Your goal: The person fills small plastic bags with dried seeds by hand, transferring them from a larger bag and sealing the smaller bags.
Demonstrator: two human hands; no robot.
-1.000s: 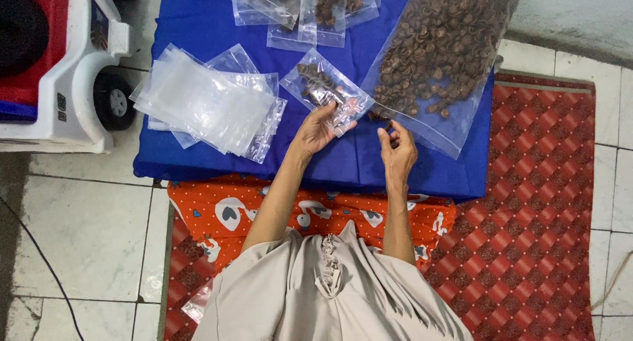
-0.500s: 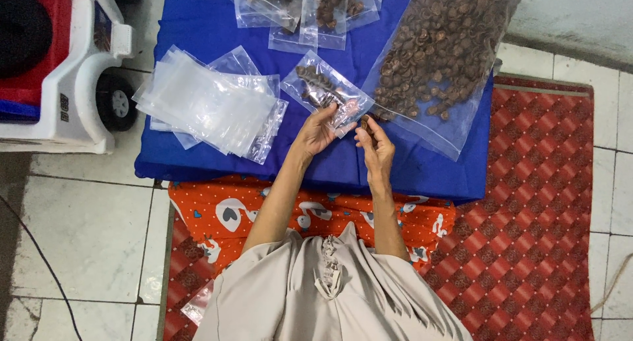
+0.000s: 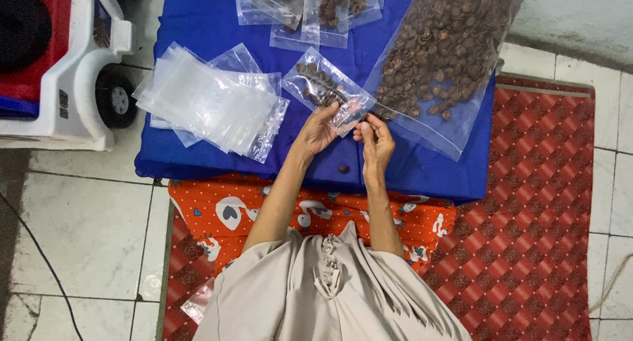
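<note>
Over blue cloth point(image 3: 217, 25), small clear bag point(image 3: 326, 87) with brown bits being held at its open end by left hand point(image 3: 318, 130), kept steady; right hand point(image 3: 376, 140) being pinched at bag's edge beside it; big bag of brown bits point(image 3: 442, 51) lying just right, close for reaching

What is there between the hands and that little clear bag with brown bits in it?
Nothing visible. The left hand already grips the small clear bag at its near edge, and the right hand is at the same edge beside it. One loose brown piece lies on the blue cloth below the hands, out of their way.
</note>
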